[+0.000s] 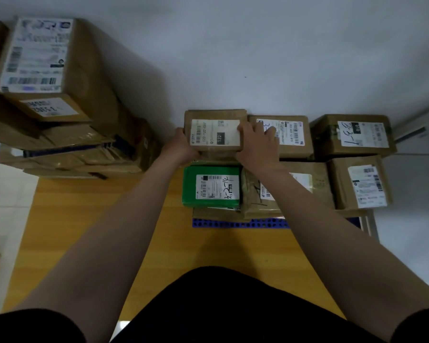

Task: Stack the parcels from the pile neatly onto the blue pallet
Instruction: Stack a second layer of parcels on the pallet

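A brown parcel with a white "122" label (214,125) sits at the back left of the stack on the blue pallet (238,223). My left hand (181,146) grips its near left corner. My right hand (256,142) holds its right edge, fingers curled over the label's corner. In front of it lies a green parcel (212,186), with a crumpled brown parcel (282,191) to its right under my right forearm. Three more brown labelled parcels fill the right side of the stack. Only the pallet's front edge shows.
The pile of brown boxes (60,100) stands at the left, a large labelled box on top. The pallet rests on a yellow wooden table (97,231). A white wall lies behind; pale floor shows at both sides.
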